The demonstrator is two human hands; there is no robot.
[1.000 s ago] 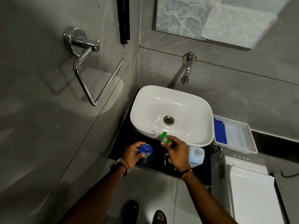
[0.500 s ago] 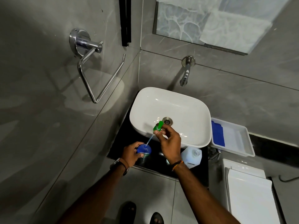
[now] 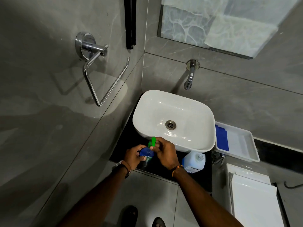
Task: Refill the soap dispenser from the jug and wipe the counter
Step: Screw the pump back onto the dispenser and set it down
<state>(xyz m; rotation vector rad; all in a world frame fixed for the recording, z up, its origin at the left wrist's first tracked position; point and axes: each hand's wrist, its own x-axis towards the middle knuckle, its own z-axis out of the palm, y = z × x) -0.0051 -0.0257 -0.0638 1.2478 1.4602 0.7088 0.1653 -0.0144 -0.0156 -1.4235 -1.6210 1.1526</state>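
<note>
A small blue soap dispenser bottle (image 3: 146, 152) stands on the black counter (image 3: 129, 141) in front of the white basin. My left hand (image 3: 133, 156) grips the bottle from the left. My right hand (image 3: 165, 154) holds the green pump head (image 3: 152, 142) right at the bottle's top; its tube is hidden. A clear jug (image 3: 194, 161) with bluish liquid stands uncapped on the counter just right of my right wrist.
The white basin (image 3: 173, 120) fills most of the counter, with a wall tap (image 3: 189, 79) above it. A white tray (image 3: 237, 145) holding a blue cloth (image 3: 221, 140) sits to the right. A toilet cistern lid (image 3: 252, 202) lies lower right, a chrome ring holder (image 3: 98, 76) on the left wall.
My right hand had lifted the green pump up over the basin with its tube showing. Now it has come back down to the bottle's mouth. My left hand stayed on the bottle.
</note>
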